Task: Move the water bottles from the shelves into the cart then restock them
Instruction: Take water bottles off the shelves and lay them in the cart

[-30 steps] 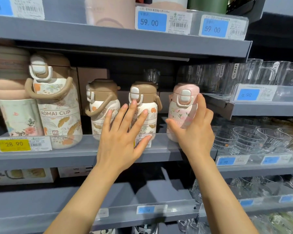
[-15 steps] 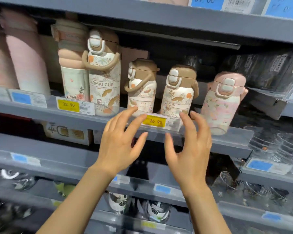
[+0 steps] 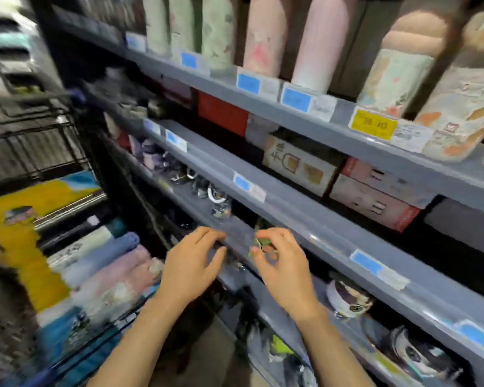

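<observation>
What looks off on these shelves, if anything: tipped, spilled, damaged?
Nothing clearly stands out, though the frame is motion-blurred. The bottles on the upper shelf stand upright behind their price tags, and the boxes below lie stacked. Both hands, left hand and right hand, hover empty, fingers loosely curled.

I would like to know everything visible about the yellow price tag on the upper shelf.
The yellow price tag is a small rectangular label with dark printed digits, too blurred to read with certainty. It looks like paper behind a clear plastic strip. It sits flat on the front edge of the grey upper shelf, tilted with the shelf in this view, beside a white barcode label on its right. A floral patterned bottle stands just above and to its right. Neither hand touches it.
</observation>
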Demonstrator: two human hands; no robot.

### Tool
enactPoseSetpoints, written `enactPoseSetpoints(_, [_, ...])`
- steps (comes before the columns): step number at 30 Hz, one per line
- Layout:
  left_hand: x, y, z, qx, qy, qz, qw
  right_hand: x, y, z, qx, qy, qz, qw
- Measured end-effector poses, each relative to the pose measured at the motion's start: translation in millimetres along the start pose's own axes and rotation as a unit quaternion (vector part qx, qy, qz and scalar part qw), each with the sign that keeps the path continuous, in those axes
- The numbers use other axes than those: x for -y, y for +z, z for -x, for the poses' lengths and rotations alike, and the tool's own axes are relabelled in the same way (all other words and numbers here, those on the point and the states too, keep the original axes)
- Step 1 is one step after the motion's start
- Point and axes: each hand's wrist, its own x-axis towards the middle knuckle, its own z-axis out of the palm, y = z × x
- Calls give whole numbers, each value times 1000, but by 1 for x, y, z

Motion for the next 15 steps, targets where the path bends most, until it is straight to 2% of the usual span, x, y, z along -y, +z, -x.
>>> enactPoseSetpoints(4, [102, -24, 51, 33, -143, 14, 989, 30, 109, -17, 157, 52, -66, 984])
enactPoseSetpoints(9, [203, -55, 107, 86, -271, -15, 959, 54, 225, -35, 301, 95, -44, 948])
enactPoseSetpoints(12, [242, -69, 125, 103, -317, -34, 942, 59, 274, -42, 357, 163, -30, 919])
enactPoseSetpoints(15, [270, -74, 135, 130, -344, -37, 929, 57, 303, -38, 388, 163, 26, 907])
